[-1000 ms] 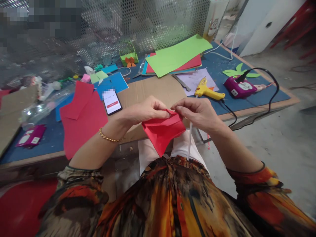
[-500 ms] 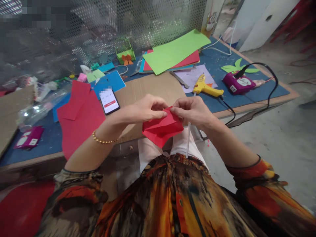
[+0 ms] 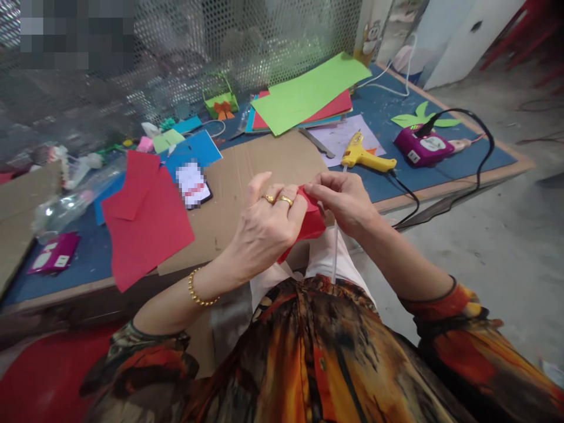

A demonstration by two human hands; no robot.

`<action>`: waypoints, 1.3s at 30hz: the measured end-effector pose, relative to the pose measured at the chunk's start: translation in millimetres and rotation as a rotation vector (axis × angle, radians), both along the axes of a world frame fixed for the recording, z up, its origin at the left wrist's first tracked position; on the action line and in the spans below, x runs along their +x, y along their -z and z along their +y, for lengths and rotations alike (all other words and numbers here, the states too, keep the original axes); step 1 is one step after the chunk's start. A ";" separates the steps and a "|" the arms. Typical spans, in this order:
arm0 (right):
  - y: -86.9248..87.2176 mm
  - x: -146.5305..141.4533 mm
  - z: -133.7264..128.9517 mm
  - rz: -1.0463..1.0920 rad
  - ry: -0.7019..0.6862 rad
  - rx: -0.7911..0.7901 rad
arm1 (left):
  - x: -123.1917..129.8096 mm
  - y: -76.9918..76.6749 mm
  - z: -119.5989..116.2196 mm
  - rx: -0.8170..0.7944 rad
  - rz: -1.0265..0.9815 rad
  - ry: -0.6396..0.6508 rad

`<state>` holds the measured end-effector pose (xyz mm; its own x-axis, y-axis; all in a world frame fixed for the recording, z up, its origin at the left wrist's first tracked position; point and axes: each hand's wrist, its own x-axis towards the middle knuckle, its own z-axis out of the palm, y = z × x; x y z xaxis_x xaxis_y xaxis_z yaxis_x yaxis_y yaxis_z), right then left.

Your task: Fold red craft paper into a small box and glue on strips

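Note:
A folded piece of red paper (image 3: pixel 312 222) is held up between my hands, just off the table's front edge and above my lap. My left hand (image 3: pixel 271 220), with gold rings on it, curls over the paper's left side and hides much of it. The thumb and fingers of my right hand (image 3: pixel 343 200) pinch the paper's upper right edge. Beyond the right hand, the yellow glue gun (image 3: pixel 365 155) lies on the table, and a clear glue stick (image 3: pixel 335 252) shows below the hand.
Brown cardboard (image 3: pixel 247 170) lies under a phone (image 3: pixel 192 185). Red sheets (image 3: pixel 150 229) are at left. Behind are green paper (image 3: pixel 312 91), a scissors-like metal tool (image 3: pixel 317 143) and a small green basket (image 3: pixel 220 104). A purple power socket (image 3: pixel 423 144) with a cable sits at right.
My left hand has turned over, its back now facing up and its fingers covering the paper's left part. The right hand keeps its pinch in nearly the same place.

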<state>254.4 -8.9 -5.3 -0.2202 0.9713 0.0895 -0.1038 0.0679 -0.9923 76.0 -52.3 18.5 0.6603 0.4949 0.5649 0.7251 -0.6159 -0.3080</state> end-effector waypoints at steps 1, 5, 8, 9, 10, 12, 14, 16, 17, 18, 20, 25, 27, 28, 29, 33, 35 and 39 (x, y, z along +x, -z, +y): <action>0.7 0.7 -1.5 0.007 -0.005 0.003 | -0.5 0.5 2.2 0.009 -0.004 0.010; 0.7 6.9 -10.2 0.038 -0.088 -0.021 | -2.3 -1.0 6.8 0.041 -0.005 0.000; 0.1 11.6 -14.2 0.018 -0.193 -0.021 | -3.2 -1.1 9.2 0.014 -0.021 -0.006; 0.3 12.7 -14.2 0.007 -0.211 -0.014 | -3.6 -1.0 10.2 -0.014 -0.026 -0.005; 0.7 13.5 -13.7 -0.001 -0.219 -0.008 | -3.9 -0.9 11.2 -0.044 -0.032 -0.005; 1.6 14.5 -11.5 -0.005 -0.231 -0.003 | -4.7 -1.2 13.1 -0.096 -0.043 -0.002; 1.8 14.9 -9.2 0.012 -0.265 -0.011 | -5.4 -2.1 14.5 -0.116 -0.048 0.005; 0.9 14.9 -8.1 0.022 -0.293 -0.020 | -6.0 -3.5 15.2 -0.084 -0.023 0.012; 0.2 14.7 -8.0 0.014 -0.294 -0.024 | -6.2 -4.3 15.3 -0.053 -0.002 0.015; -0.5 14.3 -8.2 0.001 -0.288 -0.028 | -6.6 -5.1 15.3 -0.023 0.019 0.017; -1.6 13.0 -8.9 -0.021 -0.263 -0.035 | -7.4 -6.6 15.2 -0.001 0.041 0.023; -1.4 8.1 -9.2 -0.020 -0.221 -0.044 | -10.6 -8.9 15.7 -0.079 0.001 0.032; -1.3 6.8 -8.8 -0.012 -0.224 -0.051 | -11.8 -9.2 16.2 -0.105 -0.020 0.038; -1.4 6.4 -8.6 -0.007 -0.226 -0.057 | -12.2 -9.1 16.5 -0.119 -0.034 0.040; -1.6 6.1 -8.4 -0.004 -0.227 -0.066 | -12.6 -8.9 16.7 -0.129 -0.047 0.041; -3.4 5.7 -7.9 0.002 -0.217 -0.097 | -13.5 -7.7 17.1 -0.089 -0.031 0.027; -4.1 5.5 -7.5 0.008 -0.215 -0.107 | -13.3 -7.9 16.8 -0.065 -0.013 0.023; -5.2 4.1 -7.5 0.022 -0.210 -0.115 | -10.9 -11.1 15.0 -0.087 -0.018 0.009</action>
<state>258.5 -16.4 -0.1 -0.4179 0.9084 -0.0124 -0.1257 -0.0713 -0.9895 65.1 -37.3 29.7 0.6551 0.5368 0.5318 0.7244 -0.6462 -0.2401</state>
